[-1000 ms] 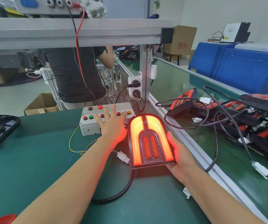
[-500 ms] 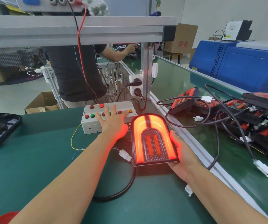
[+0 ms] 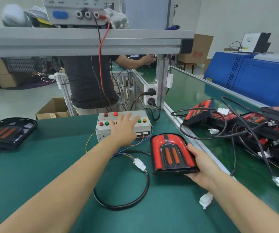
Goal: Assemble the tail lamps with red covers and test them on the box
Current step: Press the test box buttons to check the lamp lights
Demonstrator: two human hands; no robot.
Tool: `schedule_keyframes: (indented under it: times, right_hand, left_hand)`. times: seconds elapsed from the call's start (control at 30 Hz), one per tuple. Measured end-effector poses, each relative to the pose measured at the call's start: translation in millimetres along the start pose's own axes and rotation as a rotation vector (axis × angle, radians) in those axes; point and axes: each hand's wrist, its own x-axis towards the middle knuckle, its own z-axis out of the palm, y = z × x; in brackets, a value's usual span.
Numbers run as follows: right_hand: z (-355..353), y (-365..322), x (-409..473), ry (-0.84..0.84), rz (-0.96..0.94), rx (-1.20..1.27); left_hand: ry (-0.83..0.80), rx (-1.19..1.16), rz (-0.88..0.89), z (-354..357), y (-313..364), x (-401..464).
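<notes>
A tail lamp [image 3: 171, 153] with a red cover and two orange bars lies unlit on the green mat, tilted up at its near right edge. My right hand [image 3: 202, 165] grips that right side, thumb on the cover's edge. The white test box [image 3: 145, 126] with red, green and orange buttons stands behind the lamp. My left hand [image 3: 124, 127] lies flat on the box top with straight fingers spread over the middle buttons. A black cable [image 3: 135, 200] loops from the lamp to a white connector [image 3: 139, 163] joined to the box's thin wires.
A pile of tail lamps [image 3: 253, 125] with black cables fills the conveyor at right. A black tray [image 3: 9, 132] of parts sits at far left. A loose white plug [image 3: 206, 200] lies near my right forearm. Another person stands behind the bench frame [image 3: 162, 78].
The lamp's red glow has gone out. My left hand has shifted slightly right on the box buttons. My head has moved back, so the view is wider.
</notes>
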Motion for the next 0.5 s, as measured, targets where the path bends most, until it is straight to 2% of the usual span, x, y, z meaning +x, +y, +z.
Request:
schedule_keyframes:
  times: [0.07,0.13,0.23,0.4,0.5]
  right_hand:
    - [-1,-4,1,0.003,0.001,-0.062]
    - [-1,-7,2,0.001,-0.012,-0.162]
    - [2,-11,3,0.046,-0.109,-0.416]
    - [15,-15,-13,0.279,-0.691,-1.132]
    - [38,-7,-33,0.212,-1.013,-1.408]
  left_hand:
    - [-0.009,-0.120,0.129,-16,-11,-16]
    - [-0.095,-0.184,0.264,-24,-21,-38]
    - [-0.148,0.060,0.445,-9,-28,-65]
    - [-0.090,0.105,0.480,20,-28,-74]
    - [0.027,0.094,0.488,17,-28,-75]
